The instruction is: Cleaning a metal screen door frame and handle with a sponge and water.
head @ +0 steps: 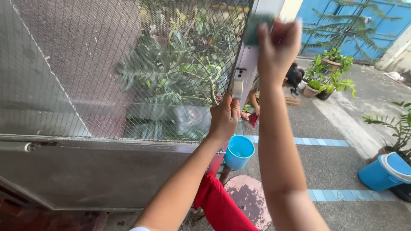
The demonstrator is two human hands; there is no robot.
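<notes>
Forearms: two bare arms are raised from the bottom edge toward a screen door (107, 77).
Left hand (224, 118): it is closed around the door's edge just below the latch plate (238, 81) (a pale metal piece with a small dark mark).
Right hand (278, 45): it is held higher, fingers clamped on a green scrubbing pad (256, 29) pressed against the pale door frame.
Door: diamond-pattern wire mesh is set over a clear pane in which leafy plants are reflected; the lower panel is dull, smudged grey metal.
Red cloth (220, 203): it is draped below the left forearm, soft and folded.
Small bucket (238, 151): light blue plastic, round, open-topped, seen just beside the door's edge.
Large bucket (385, 172): blue plastic with a white rim, tilted on the concrete floor at far right.
Potted plants (327, 79): grouped near a blue gate.
Another person: crouched beyond the door, partly hidden.
</notes>
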